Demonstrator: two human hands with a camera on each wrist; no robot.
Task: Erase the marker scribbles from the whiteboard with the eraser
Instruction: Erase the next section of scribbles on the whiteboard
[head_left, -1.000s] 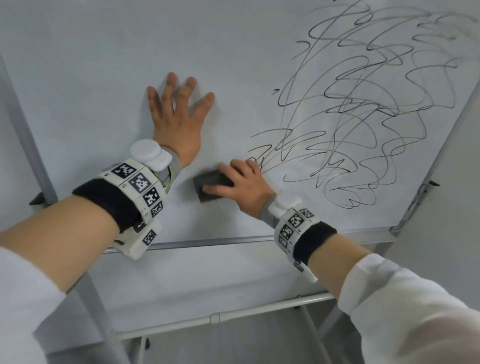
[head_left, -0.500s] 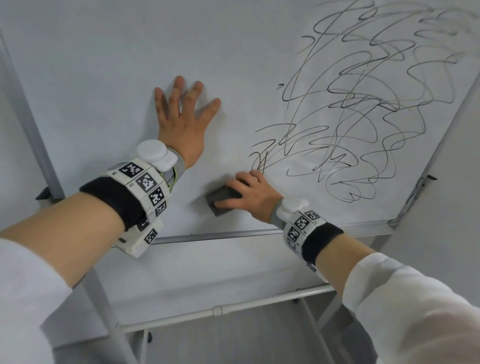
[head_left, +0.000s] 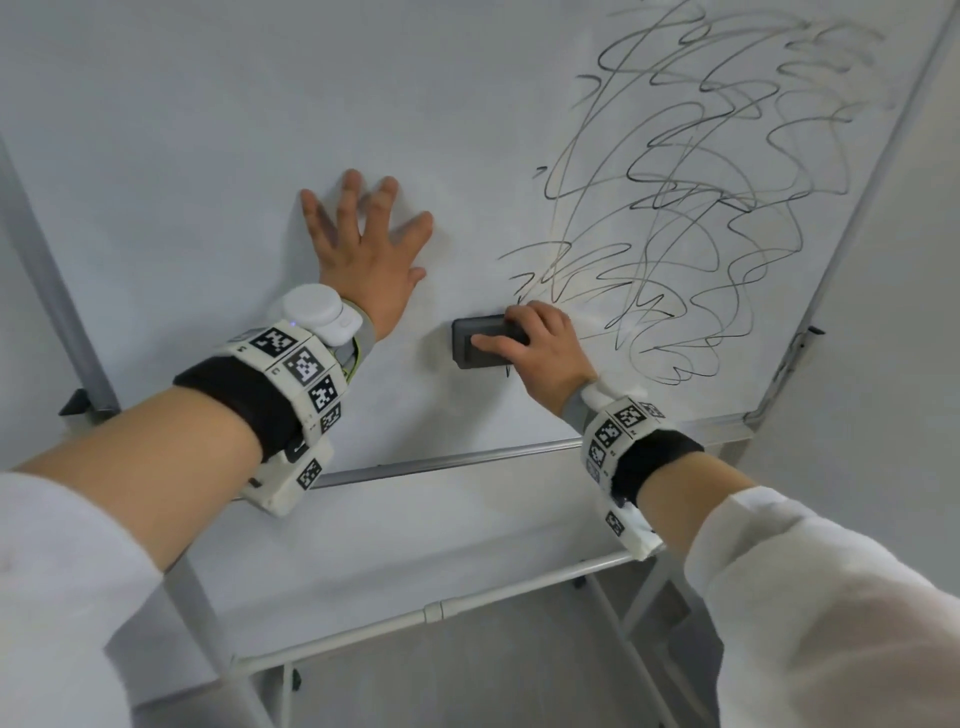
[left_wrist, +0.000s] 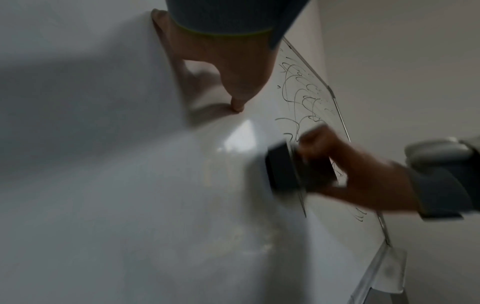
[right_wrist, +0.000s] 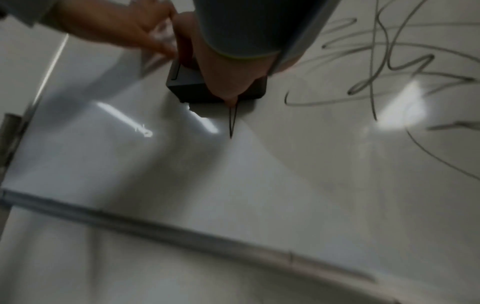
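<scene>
Eraser (head_left: 480, 342) half hidden (under fingers)

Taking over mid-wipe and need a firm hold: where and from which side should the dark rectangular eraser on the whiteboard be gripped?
Grip the dark rectangular eraser across its two long edges, coming from its right end, as the right hand does now: thumb on the lower edge, fingers over the upper. It lies flat on the white whiteboard with its long side level, so only the back and edges are free. The left hand rests flat, bracing.
</scene>
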